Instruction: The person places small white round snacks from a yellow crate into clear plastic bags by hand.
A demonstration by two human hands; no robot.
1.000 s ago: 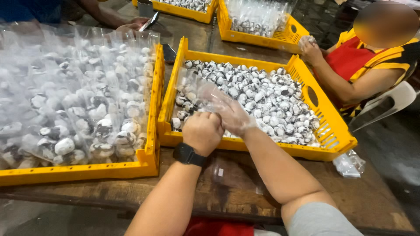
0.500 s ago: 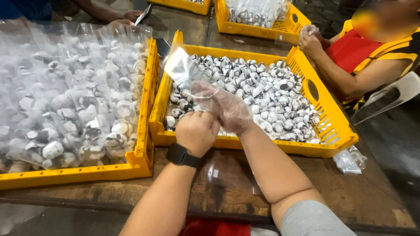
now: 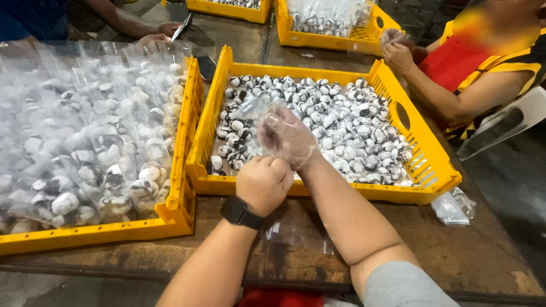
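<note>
Over the near edge of the yellow tray (image 3: 438,187), the right hand (image 3: 284,136) had drawn a clear plastic glove (image 3: 259,108) on further than half a second before, its fingers curled loosely inside. The left hand (image 3: 263,183), fisted, pinched the cuff above the black-and-white sweets (image 3: 347,128).

The person is wearing a black wristwatch (image 3: 238,212) with a black band just behind the bare left hand (image 3: 263,183). A thin, clear plastic glove is covering the right hand (image 3: 286,136), wrinkling beyond the watch. A grey short sleeve (image 3: 405,284) is covering the right upper arm.
</note>
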